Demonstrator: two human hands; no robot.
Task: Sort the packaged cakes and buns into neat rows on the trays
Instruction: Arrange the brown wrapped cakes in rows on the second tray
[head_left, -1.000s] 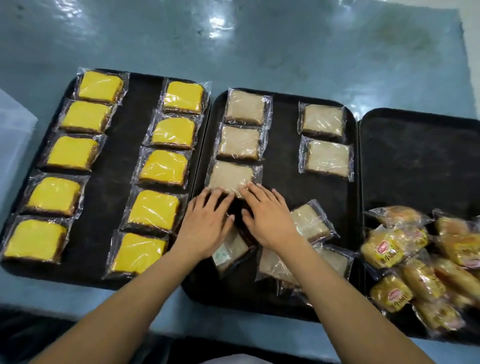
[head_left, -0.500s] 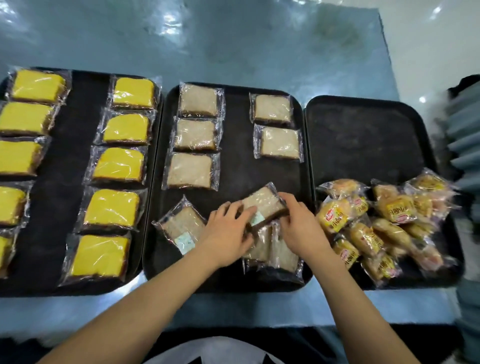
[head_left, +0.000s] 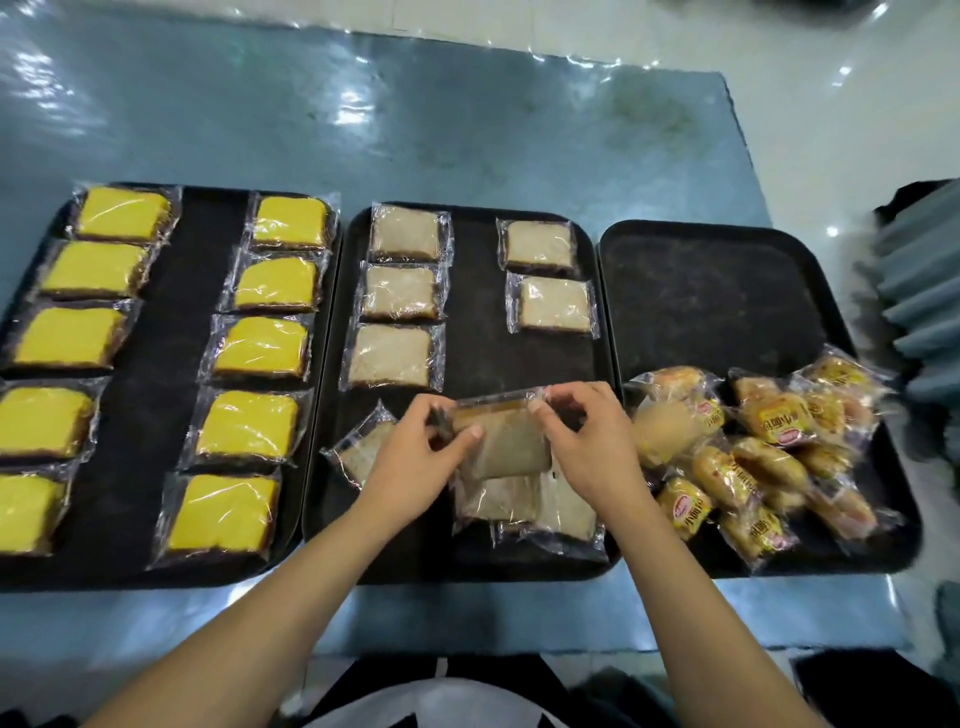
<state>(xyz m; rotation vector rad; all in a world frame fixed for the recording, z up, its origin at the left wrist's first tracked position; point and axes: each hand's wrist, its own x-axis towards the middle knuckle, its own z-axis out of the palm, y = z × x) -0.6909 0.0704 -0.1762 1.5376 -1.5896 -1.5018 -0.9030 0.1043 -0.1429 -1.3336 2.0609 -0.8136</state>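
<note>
Both hands are gripping one pale wrapped cake (head_left: 506, 441), lifted just above the near end of the middle tray (head_left: 467, 564): the left hand (head_left: 415, 465) is pinching its left edge, the right hand (head_left: 592, 447) is pinching the right, fingers curled on the wrapper. Under it, more pale cakes (head_left: 519, 501) are lying in a loose heap. Five pale cakes are sitting in rows farther back. Yellow cakes (head_left: 249, 426) are filling the left tray (head_left: 140, 364) in two rows. Buns (head_left: 769, 452) are piled on the right tray (head_left: 706, 296), all on the blue counter (head_left: 415, 130).
</note>
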